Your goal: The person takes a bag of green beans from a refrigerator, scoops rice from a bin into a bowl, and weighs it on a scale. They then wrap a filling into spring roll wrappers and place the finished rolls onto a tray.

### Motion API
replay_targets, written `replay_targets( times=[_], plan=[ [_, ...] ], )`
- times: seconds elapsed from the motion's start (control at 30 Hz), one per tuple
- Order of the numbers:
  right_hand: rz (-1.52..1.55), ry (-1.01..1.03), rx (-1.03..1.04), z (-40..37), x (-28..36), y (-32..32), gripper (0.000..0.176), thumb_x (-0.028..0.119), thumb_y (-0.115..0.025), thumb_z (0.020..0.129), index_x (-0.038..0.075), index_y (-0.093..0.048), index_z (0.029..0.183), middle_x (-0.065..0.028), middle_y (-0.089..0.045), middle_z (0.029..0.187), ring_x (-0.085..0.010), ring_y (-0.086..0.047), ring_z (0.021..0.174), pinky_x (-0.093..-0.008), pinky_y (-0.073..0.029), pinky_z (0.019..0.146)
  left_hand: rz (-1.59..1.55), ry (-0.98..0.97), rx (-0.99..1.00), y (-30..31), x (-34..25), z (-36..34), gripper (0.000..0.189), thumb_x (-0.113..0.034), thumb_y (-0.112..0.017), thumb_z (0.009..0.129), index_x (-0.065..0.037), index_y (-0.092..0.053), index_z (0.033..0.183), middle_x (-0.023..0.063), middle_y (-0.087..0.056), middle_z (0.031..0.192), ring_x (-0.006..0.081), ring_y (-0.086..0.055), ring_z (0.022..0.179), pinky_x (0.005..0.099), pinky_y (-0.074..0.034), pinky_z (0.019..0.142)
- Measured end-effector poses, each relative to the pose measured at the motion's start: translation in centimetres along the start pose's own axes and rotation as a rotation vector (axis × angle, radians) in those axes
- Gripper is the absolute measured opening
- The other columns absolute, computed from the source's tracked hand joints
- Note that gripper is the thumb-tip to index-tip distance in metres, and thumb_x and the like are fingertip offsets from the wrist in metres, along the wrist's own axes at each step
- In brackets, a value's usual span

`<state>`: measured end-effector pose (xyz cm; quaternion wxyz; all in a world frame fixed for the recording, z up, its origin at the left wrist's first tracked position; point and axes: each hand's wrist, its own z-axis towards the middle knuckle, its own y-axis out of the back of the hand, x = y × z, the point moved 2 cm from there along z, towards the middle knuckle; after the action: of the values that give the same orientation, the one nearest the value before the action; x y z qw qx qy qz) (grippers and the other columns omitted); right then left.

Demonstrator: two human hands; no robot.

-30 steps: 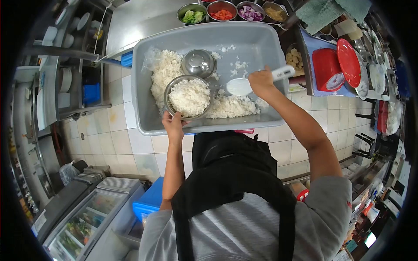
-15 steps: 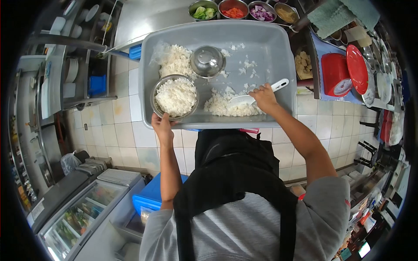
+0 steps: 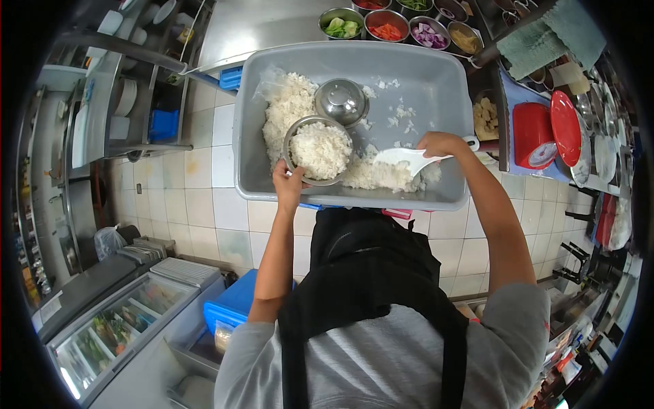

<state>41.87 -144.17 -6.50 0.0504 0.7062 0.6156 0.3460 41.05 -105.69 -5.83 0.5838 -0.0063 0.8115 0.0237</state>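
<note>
My left hand [image 3: 289, 178] grips the near rim of a steel bowl [image 3: 291, 129] heaped with cooked white rice [image 3: 319, 151]. The bowl is over the left part of a large grey tub [image 3: 436, 58]. My right hand [image 3: 439, 144] is closed round the handle of a white rice paddle [image 3: 415, 158]. The paddle's blade lies in loose rice [image 3: 371, 178] near the tub's front wall, just right of the bowl. Behind the bowl, a shiny overturned metal bowl [image 3: 340, 101] rests beside a larger pile of rice [image 3: 289, 102] at the tub's left.
Metal containers of cut vegetables [image 3: 387, 33] line the counter behind the tub. A red scale [image 3: 533, 129] and red plate [image 3: 565, 123] stand at the right. A blue box [image 3: 235, 300] and a glass-topped freezer [image 3: 126, 324] are at the lower left.
The rice bowl in my left hand has moved right relative to the tub, closer to the paddle. My right hand has shifted right, and the paddle blade now sits in the loose rice. The view has shifted slightly.
</note>
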Motion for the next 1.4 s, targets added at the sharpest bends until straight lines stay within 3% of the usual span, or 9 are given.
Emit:
replay_targets(
  times=[0.13,0.17,0.3,0.37,0.67,0.73,0.83,1.1,1.4],
  plan=[
    [0.530,-0.058,-0.237,-4.8,2.8,2.8,0.032,0.009,-0.054,0.076,0.009,-0.060,0.107,-0.0125,-0.064,0.089,-0.0218,-0.060,0.072,-0.0321,-0.046,0.069,-0.010,0.037,0.080,-1.9,-0.2,0.0,0.017,-0.002,-0.049,0.077,0.002,-0.053,0.093,0.0094,-0.059,0.083,0.0129,-0.060,0.060,0.0237,-0.053,0.044],
    [0.530,-0.062,-0.245,-5.7,4.3,2.8,0.032,0.009,-0.054,0.076,0.009,-0.060,0.107,-0.0125,-0.064,0.089,-0.0218,-0.060,0.072,-0.0321,-0.046,0.069,-0.015,0.053,0.117,-2.6,-0.3,0.0,0.016,-0.002,-0.049,0.077,0.002,-0.053,0.092,0.0095,-0.059,0.083,0.0133,-0.060,0.060,0.0243,-0.054,0.044],
    [0.067,-0.042,-1.051,-6.9,9.4,0.5,0.038,0.004,-0.053,0.077,0.009,-0.056,0.114,-0.0149,-0.060,0.086,-0.0274,-0.058,0.074,-0.0359,-0.048,0.066,-0.102,0.111,0.209,-6.2,-0.3,0.3,0.016,-0.003,-0.050,0.077,0.002,-0.053,0.092,0.0100,-0.060,0.080,0.0159,-0.062,0.062,0.0269,-0.055,0.046],
    [-0.204,-0.089,-1.100,-5.4,10.4,-2.3,0.042,0.005,-0.051,0.078,0.014,-0.052,0.119,-0.0108,-0.056,0.087,-0.0288,-0.054,0.074,-0.0372,-0.048,0.066,-0.143,0.119,0.257,-8.2,-1.3,0.1,0.015,-0.004,-0.051,0.077,0.002,-0.053,0.091,0.0107,-0.061,0.079,0.0173,-0.063,0.062,0.0287,-0.056,0.047],
    [-0.262,0.023,-1.033,-9.3,11.5,-5.9,0.052,0.001,-0.049,0.072,0.010,-0.048,0.124,-0.0137,-0.049,0.097,-0.0307,-0.048,0.089,-0.0386,-0.046,0.070,-0.130,0.212,0.300,-11.7,-0.2,-0.1,0.013,-0.001,-0.053,0.075,0.001,-0.051,0.088,0.0099,-0.058,0.078,0.0174,-0.061,0.059,0.0318,-0.057,0.048],
    [0.026,0.026,-1.126,-10.6,10.4,-3.4,0.049,0.001,-0.049,0.072,0.011,-0.051,0.120,-0.0127,-0.049,0.093,-0.0309,-0.049,0.088,-0.0380,-0.046,0.071,-0.112,0.170,0.313,-11.8,-0.7,-0.4,0.015,-0.001,-0.053,0.075,0.001,-0.051,0.090,0.0102,-0.057,0.081,0.0175,-0.061,0.058,0.0309,-0.057,0.048],
    [-0.051,-0.015,-1.219,-9.8,10.2,-1.1,0.043,0.000,-0.049,0.073,0.010,-0.055,0.115,-0.0125,-0.050,0.089,-0.0301,-0.050,0.085,-0.0371,-0.046,0.070,-0.108,0.108,0.352,-12.0,-1.5,-1.1,0.015,0.000,-0.053,0.076,0.002,-0.051,0.090,0.0090,-0.054,0.081,0.0185,-0.061,0.058,0.0294,-0.056,0.044],
    [0.081,0.057,-1.247,-9.1,10.7,-6.9,0.046,-0.006,-0.052,0.069,0.010,-0.058,0.113,-0.0151,-0.051,0.086,-0.0319,-0.051,0.079,-0.0377,-0.046,0.069,-0.147,0.106,0.295,-11.4,0.0,-1.1,0.010,0.000,-0.054,0.075,0.001,-0.051,0.085,0.0063,-0.051,0.075,0.0177,-0.060,0.058,0.0278,-0.055,0.041],
    [0.228,-0.271,-1.224,-7.4,7.6,-5.0,0.043,0.001,-0.055,0.072,0.005,-0.053,0.115,-0.0173,-0.055,0.087,-0.0333,-0.057,0.076,-0.0403,-0.047,0.069,-0.260,0.220,0.105,-9.0,1.3,-1.0,0.015,-0.004,-0.055,0.077,-0.003,-0.053,0.092,0.0096,-0.061,0.082,0.0168,-0.062,0.064,0.0276,-0.055,0.047]
  ],
)
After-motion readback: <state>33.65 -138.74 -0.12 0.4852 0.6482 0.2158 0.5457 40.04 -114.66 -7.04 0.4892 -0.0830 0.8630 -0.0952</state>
